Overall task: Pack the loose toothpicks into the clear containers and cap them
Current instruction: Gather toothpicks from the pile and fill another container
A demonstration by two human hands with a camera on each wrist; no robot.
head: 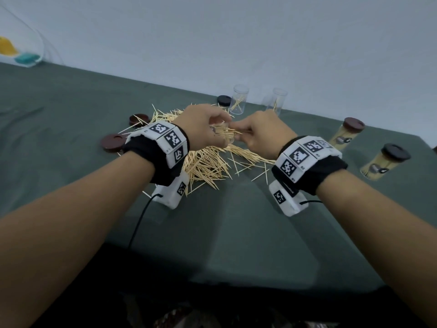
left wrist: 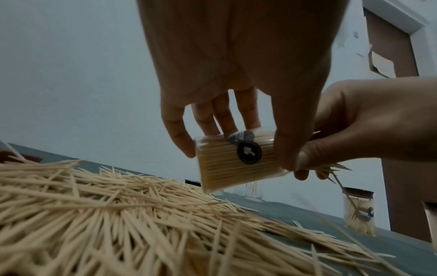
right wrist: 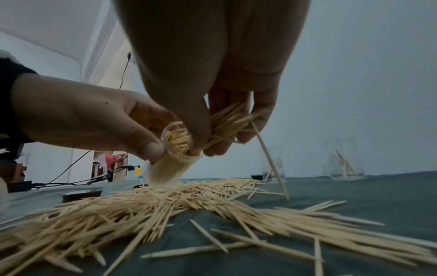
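Toothpicks are being fed as a small bundle from the right hand into the clear container that the left hand is gripping. The right grip is pinching the bundle between thumb and curled fingers; the left grip is wrapping the container wall with thumb on the near side and fingers on the far side. The container is lying tilted, its open mouth facing toward the right grip and its closed base pointing down and away toward the loose pile beneath both grips. The bundle's long axis is running roughly in line with the container's axis, tips already entering the mouth, so the coming move appears to depend on keeping those two axes aligned while the right grip pushes inward. The held container is already looking densely filled; room for the whole bundle seems doubtful. One stray toothpick is hanging down below the right grip.

Beyond the grips, two open containers are standing upright, each holding only a few toothpicks. To the right of the right grip, two capped containers are resting on the surface, apparently full. To the left of the left grip, loose caps are lying at the pile's edge; a further black cap is sitting beside the nearer open container.
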